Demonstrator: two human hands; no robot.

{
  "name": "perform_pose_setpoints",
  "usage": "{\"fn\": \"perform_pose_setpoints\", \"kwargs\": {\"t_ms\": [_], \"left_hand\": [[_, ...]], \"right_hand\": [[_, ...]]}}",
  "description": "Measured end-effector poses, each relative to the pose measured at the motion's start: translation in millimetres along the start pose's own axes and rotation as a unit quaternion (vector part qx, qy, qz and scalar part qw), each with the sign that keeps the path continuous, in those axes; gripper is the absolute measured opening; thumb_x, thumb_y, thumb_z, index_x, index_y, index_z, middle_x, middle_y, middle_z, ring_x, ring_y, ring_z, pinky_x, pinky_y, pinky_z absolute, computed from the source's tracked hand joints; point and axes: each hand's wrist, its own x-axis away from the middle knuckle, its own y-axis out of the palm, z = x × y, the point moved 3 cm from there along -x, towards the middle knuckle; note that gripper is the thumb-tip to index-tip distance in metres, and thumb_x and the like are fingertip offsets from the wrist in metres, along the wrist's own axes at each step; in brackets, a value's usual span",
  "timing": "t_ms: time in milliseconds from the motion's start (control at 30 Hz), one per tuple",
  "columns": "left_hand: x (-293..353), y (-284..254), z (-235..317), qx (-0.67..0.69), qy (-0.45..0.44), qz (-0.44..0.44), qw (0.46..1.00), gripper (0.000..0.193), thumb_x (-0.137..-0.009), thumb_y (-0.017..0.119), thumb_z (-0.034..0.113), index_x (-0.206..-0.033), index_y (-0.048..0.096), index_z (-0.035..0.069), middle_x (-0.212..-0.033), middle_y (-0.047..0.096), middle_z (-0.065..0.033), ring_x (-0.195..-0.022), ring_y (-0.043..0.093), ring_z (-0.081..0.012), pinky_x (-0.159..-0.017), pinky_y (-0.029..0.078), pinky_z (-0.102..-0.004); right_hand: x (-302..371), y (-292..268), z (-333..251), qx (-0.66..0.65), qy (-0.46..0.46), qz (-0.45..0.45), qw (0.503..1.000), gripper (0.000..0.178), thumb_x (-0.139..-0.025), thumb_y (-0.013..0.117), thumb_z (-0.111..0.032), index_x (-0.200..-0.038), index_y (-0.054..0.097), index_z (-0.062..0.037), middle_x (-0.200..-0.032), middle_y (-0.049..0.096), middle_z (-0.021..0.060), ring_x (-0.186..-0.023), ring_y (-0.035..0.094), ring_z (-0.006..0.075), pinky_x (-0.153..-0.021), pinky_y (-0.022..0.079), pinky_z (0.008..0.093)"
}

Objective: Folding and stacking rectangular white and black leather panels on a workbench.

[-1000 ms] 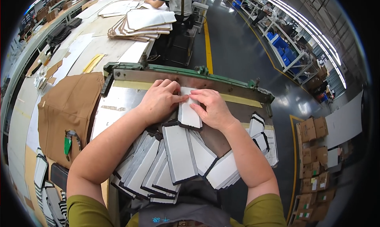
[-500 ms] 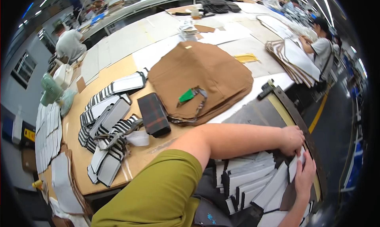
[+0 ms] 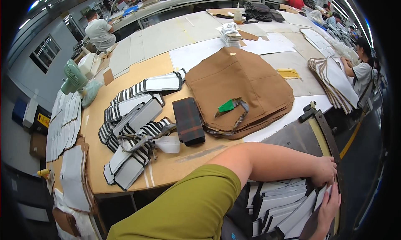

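Note:
My left hand (image 3: 325, 171) reaches across to the right from a green sleeve, fingers curled at the far end of a white flat piece with dark edging (image 3: 321, 195). Close below it, my right hand (image 3: 330, 207) pinches the same piece along its side, beside the dark metal edge of the work surface. How the fingertips meet on it is partly hidden. Overlapping white strips with black edges (image 3: 280, 203) lie fanned out to the left of my right hand, under my left forearm.
A dark metal bar (image 3: 330, 141) borders the right side. Ahead lie a stack of brown fabric panels (image 3: 246, 85), a dark plaid block (image 3: 189, 121) and bundles of white strips (image 3: 142, 114). A green fan (image 3: 74, 77) stands left. A person (image 3: 363, 72) works at far right.
The view has swung, so the scene sits further right and my hands lower. Both hands stay close together at the white piece by the metal edge.

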Motion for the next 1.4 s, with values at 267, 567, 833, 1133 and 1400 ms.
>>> {"fn": "perform_pose_setpoints", "kwargs": {"t_ms": [267, 567, 833, 1133, 1400], "left_hand": [[0.4, -5.7, 3.6, -0.014, -0.015, -0.065, 0.998, 0.022, -0.076, 0.070, 0.032, -0.097, 0.077, 0.033, -0.111, 0.069, 0.0059, -0.115, 0.055, -0.0188, -0.095, 0.036, -0.0404], [-1.7, -5.2, 6.1, -0.031, -0.016, -0.054, 0.998, 0.021, -0.075, 0.070, 0.033, -0.095, 0.076, 0.031, -0.107, 0.069, 0.0051, -0.114, 0.056, -0.0186, -0.094, 0.036, -0.0405], [-0.6, 0.9, 0.9, -0.061, 0.032, 0.035, 0.997, 0.011, -0.072, 0.070, 0.027, -0.082, 0.075, 0.025, -0.091, 0.067, 0.0033, -0.100, 0.061, -0.0202, -0.084, 0.042, -0.0389], [2.8, -18.9, -15.7, 0.317, -0.091, 0.075, 0.941, 0.008, -0.077, 0.074, 0.020, -0.084, 0.077, 0.019, -0.086, 0.071, -0.0049, -0.087, 0.066, -0.0309, -0.077, 0.050, -0.0423], [-6.1, -54.0, -0.5, 0.637, -0.236, 0.089, 0.729, 0.022, -0.087, 0.077, 0.018, -0.102, 0.072, 0.004, -0.080, 0.070, -0.0046, -0.071, 0.065, -0.0111, -0.065, 0.053, -0.0288]], "right_hand": [[4.7, -17.5, -17.6, 0.017, 0.019, 0.009, 1.000, 0.040, -0.100, 0.054, -0.020, -0.132, 0.056, 0.0045, -0.133, 0.060, 0.0207, -0.121, 0.058, 0.0325, -0.115, 0.030, 0.0470], [4.1, -13.7, -7.3, 0.067, -0.015, 0.048, 0.996, 0.033, -0.095, 0.058, -0.015, -0.123, 0.062, 0.0031, -0.109, 0.065, 0.0177, -0.108, 0.061, 0.0319, -0.115, 0.031, 0.0486], [2.3, -9.7, -14.5, 0.069, -0.034, 0.113, 0.991, 0.029, -0.087, 0.065, -0.009, -0.113, 0.066, 0.0032, -0.097, 0.065, 0.0163, -0.101, 0.061, 0.0316, -0.114, 0.033, 0.0487], [-2.5, -41.2, 1.2, -0.193, 0.059, 0.032, 0.979, 0.011, -0.077, 0.068, 0.002, -0.088, 0.067, 0.0023, -0.075, 0.065, 0.0077, -0.070, 0.060, 0.0159, -0.070, 0.048, 0.0311], [2.6, -59.5, 2.7, -0.423, 0.151, 0.235, 0.862, 0.008, -0.089, 0.073, -0.006, -0.090, 0.069, 0.0001, -0.076, 0.062, -0.0041, -0.070, 0.054, 0.0028, -0.064, 0.043, 0.0194]]}}
